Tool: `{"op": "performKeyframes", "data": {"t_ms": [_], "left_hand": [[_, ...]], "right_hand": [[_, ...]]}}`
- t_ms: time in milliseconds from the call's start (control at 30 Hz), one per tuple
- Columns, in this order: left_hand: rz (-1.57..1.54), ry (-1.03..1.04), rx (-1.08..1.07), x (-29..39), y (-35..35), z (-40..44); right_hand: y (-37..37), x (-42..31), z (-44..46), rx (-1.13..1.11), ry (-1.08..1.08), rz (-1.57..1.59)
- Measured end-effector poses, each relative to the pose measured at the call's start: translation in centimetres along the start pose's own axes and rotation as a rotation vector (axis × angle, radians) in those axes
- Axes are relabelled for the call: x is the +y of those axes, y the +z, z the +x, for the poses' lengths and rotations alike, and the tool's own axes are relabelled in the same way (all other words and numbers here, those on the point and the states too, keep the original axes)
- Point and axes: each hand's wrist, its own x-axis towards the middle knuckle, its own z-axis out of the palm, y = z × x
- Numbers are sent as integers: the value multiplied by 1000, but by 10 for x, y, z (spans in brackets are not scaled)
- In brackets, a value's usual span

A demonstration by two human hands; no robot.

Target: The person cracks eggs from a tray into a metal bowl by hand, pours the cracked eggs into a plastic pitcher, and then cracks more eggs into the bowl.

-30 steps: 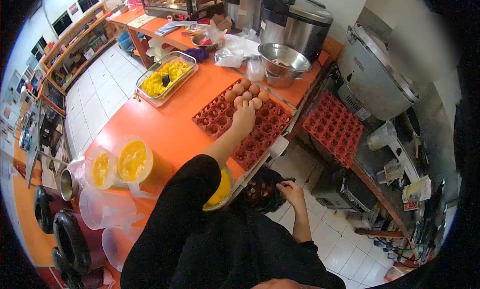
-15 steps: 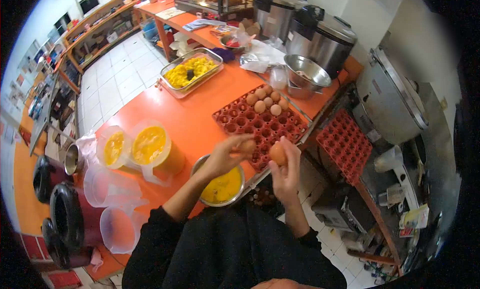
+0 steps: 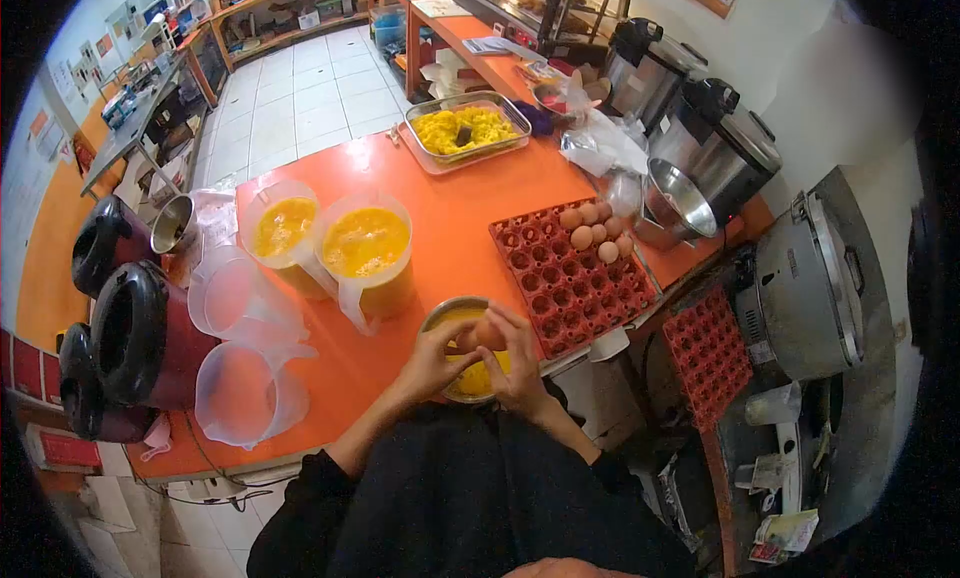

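Note:
Above a metal bowl [image 3: 457, 303] of yellow beaten egg, both hands meet around a brown egg [image 3: 488, 336]. My left hand [image 3: 436, 359] has its fingers curled against the egg's left side. From the right, my right hand [image 3: 517, 366] grips the same egg with its fingertips. Whether the shell is cracked cannot be told. A red egg tray [image 3: 545, 278] lies to the right of the bowl, with several brown eggs [image 3: 590, 214] grouped at its far corner. Two jugs of yellow egg liquid [image 3: 366, 243] [image 3: 284, 228] stand left of the bowl.
Empty plastic jugs [image 3: 250, 393] stand at the left near dark red flasks [image 3: 150, 338]. A glass dish [image 3: 465, 130] of yellow food sits at the table's far edge. Steel bowls [image 3: 678, 200] and large cookers [image 3: 715, 143] are at the right. Another red tray [image 3: 708, 358] lies beyond the gap.
My right hand went from low by the floor up to the bowl with an egg. My left hand left the tray and joined it. The view has swung, shifting the table rightward.

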Motion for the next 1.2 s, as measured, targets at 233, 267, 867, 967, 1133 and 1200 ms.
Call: {"op": "performKeyframes", "data": {"t_ms": [233,267,867,967,1133,1200], "left_hand": [[47,167,53,15,-3,3],[72,211,54,15,-4,3],[360,373,4,-10,-1,-1],[356,359,8,-11,-1,-2],[387,346,-3,-12,-1,-4],[394,359,4,-16,-2,-3]], "right_hand": [[-27,39,-3,23,864,1036],[-25,40,-4,-18,912,950],[-11,40,13,-526,793,407],[-11,32,18,-502,738,322],[-9,34,18,-524,696,248],[-11,38,19,-554,710,338]]}}
